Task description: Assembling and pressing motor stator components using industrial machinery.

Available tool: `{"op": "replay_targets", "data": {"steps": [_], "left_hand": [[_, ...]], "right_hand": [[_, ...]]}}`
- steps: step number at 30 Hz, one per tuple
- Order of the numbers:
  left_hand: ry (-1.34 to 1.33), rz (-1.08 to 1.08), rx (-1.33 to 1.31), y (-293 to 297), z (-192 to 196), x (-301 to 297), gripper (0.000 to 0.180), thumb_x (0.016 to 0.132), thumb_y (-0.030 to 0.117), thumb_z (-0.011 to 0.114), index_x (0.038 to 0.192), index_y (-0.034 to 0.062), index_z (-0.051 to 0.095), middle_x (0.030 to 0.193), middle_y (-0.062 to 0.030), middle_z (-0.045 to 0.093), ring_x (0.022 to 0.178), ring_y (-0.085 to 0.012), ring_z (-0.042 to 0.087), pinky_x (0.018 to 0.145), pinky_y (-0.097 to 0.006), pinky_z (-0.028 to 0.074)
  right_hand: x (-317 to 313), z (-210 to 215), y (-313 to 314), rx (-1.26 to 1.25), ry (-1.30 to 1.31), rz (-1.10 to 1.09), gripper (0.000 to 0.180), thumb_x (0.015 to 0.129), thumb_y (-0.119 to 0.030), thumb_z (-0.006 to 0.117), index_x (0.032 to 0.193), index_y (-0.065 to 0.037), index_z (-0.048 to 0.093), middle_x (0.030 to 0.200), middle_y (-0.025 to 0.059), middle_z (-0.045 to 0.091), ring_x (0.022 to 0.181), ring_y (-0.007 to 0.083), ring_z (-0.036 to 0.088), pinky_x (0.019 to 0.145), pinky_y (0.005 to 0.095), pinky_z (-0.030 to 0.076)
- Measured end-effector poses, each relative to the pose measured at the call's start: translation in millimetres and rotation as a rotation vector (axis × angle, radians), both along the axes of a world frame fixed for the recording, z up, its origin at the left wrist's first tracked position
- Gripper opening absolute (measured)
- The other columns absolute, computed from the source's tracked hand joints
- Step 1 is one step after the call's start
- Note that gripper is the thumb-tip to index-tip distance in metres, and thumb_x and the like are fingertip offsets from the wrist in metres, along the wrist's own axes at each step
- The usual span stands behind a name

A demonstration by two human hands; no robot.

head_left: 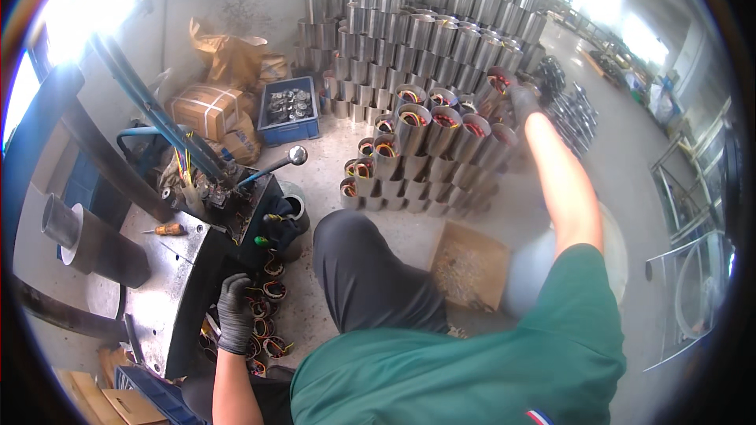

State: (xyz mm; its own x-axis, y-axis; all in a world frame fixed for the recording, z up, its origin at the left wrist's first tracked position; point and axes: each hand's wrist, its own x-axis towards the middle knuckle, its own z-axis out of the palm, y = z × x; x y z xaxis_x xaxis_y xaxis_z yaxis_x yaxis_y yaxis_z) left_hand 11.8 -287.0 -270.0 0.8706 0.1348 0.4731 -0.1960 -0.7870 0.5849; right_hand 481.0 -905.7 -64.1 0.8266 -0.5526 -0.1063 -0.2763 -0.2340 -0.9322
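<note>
My right arm stretches out to the far right of the stacked cylinders. Its grey-gloved right hand (pixel 523 101) is closed at the side of a shiny metal cylinder (pixel 498 83) with red wires inside; the fingers are partly blurred. Low on the left, my left hand (pixel 234 311), also in a grey glove, rests by the edge of the metal workbench (pixel 169 267) with curled fingers. Whatever lies under those fingers is hidden. Beside that hand, several wire-wound rings (pixel 274 291) with coloured leads stand in rows.
Tall stacks of metal cylinders (pixel 429 35) rise at the back. Shorter stacks with wires inside (pixel 413 130) stand nearer. A blue crate (pixel 290 130) holds metal parts. On the bench are a lever with a ball knob (pixel 297 155) and a screwdriver (pixel 170 230). A cardboard box (pixel 471 264) sits by my knee.
</note>
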Motion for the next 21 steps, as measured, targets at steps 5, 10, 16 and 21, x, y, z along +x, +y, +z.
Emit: {"op": "replay_targets", "data": {"steps": [5, 10, 16, 21], "left_hand": [[0.194, 0.000, 0.009, 6, -34, -9, 0.026, 0.085, -0.004, 0.069, 0.107, 0.0090, 0.069, 0.111, -0.0149, 0.067, 0.101, -0.0351, 0.069, 0.088, -0.042, 0.057], [0.428, 0.097, 0.045, 9, -32, -26, 0.014, 0.093, 0.014, 0.072, 0.106, 0.0073, 0.070, 0.107, -0.0182, 0.068, 0.099, -0.0406, 0.068, 0.085, -0.046, 0.055], [0.697, 0.072, 0.098, 18, -61, -33, 0.022, 0.093, 0.018, 0.072, 0.111, 0.0057, 0.070, 0.113, -0.0200, 0.067, 0.102, -0.0418, 0.068, 0.088, -0.048, 0.055], [0.778, 0.042, 0.113, 13, -74, -38, 0.024, 0.092, 0.019, 0.072, 0.112, 0.0052, 0.070, 0.112, -0.0203, 0.067, 0.102, -0.0432, 0.067, 0.089, -0.050, 0.054]], "right_hand": [[15, 1, -14, -0.027, -0.045, 0.005, 0.038, 0.084, -0.046, 0.079, 0.085, -0.010, 0.068, 0.063, 0.0037, 0.062, 0.044, 0.0168, 0.057, 0.039, 0.0331, 0.039], [9, 2, -6, 0.082, -0.130, 0.182, 0.058, 0.065, -0.052, 0.095, 0.072, -0.011, 0.055, 0.058, -0.0009, 0.053, 0.043, 0.0112, 0.051, 0.039, 0.0272, 0.037], [28, -72, -70, -0.044, -0.557, 0.264, 0.021, 0.097, -0.020, 0.070, 0.106, -0.003, 0.078, 0.092, 0.0075, 0.073, 0.081, 0.0149, 0.068, 0.073, 0.0284, 0.054], [-75, -49, -44, -0.513, -0.530, 0.594, 0.023, 0.095, -0.016, 0.068, 0.115, -0.004, 0.072, 0.103, 0.0056, 0.072, 0.090, 0.0140, 0.068, 0.083, 0.0300, 0.056]]}}
